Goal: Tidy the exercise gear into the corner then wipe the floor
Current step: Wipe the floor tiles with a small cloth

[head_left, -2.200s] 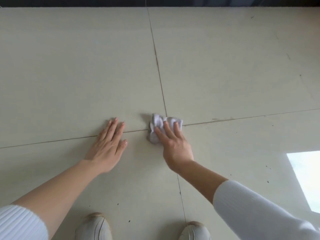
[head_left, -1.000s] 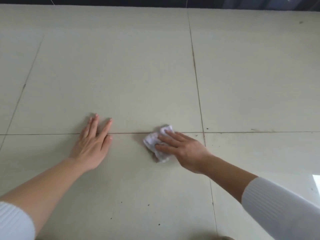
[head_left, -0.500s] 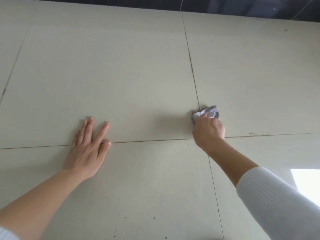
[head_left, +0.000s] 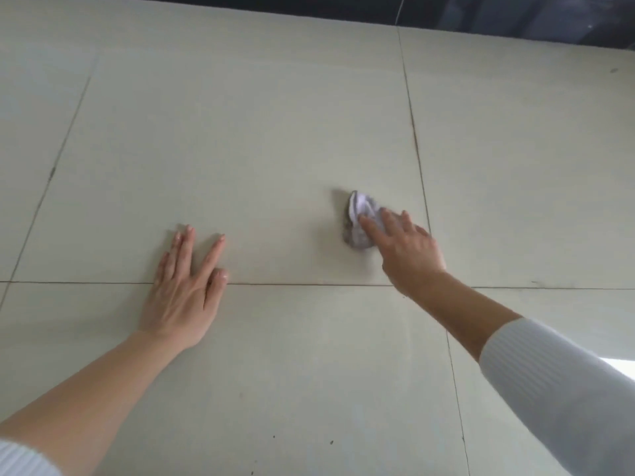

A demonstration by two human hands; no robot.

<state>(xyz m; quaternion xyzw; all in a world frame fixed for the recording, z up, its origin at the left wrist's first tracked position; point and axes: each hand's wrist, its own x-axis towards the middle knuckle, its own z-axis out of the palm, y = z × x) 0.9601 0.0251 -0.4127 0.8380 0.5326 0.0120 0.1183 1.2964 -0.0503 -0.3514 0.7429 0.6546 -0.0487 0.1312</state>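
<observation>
A crumpled pale lilac cloth (head_left: 360, 218) lies on the cream tiled floor (head_left: 240, 132), right of centre. My right hand (head_left: 409, 249) presses down on it with the fingers spread over its right side. My left hand (head_left: 185, 286) rests flat on the floor to the left, palm down, fingers apart, across a grout line and holding nothing. No exercise gear is in view.
A dark strip (head_left: 481, 15) borders the floor along the far edge at the top. Grout lines cross the tiles. Small dark specks (head_left: 331, 442) dot the near floor. A bright patch of light (head_left: 623, 367) falls at the right edge.
My right hand has slid the cloth left, away from the vertical grout line, and its fingers have flattened over the cloth. The left hand stays planted on the floor.
</observation>
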